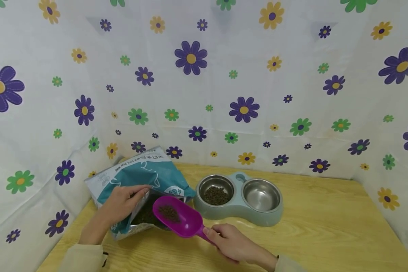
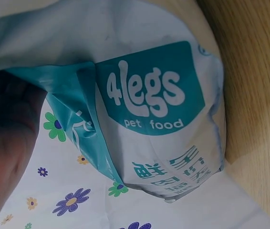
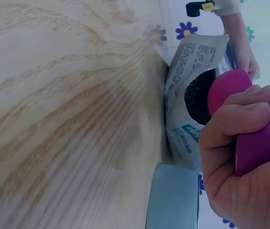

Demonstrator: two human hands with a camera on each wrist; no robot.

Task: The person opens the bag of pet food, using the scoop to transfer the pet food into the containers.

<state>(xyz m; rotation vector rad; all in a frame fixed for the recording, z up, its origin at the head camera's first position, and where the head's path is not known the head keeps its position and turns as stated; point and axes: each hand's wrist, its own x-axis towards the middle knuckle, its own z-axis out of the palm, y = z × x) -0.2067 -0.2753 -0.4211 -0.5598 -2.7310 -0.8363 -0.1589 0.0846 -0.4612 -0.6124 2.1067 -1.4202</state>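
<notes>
A teal and white pet food bag lies on its side with its mouth facing the front. My left hand pinches the upper edge of that mouth, and dark kibble shows inside. In the left wrist view, the bag reads "4Legs pet food". My right hand grips the handle of a magenta scoop, with fingers curled round it in the right wrist view. Some brown kibble sits in the scoop, which is in front of the bag's mouth.
Right of the bag stands a light blue double feeder. Its left steel bowl holds brown kibble; the right steel bowl shows a bare bottom. Everything rests on a wooden table, bordered by a flowered white sheet.
</notes>
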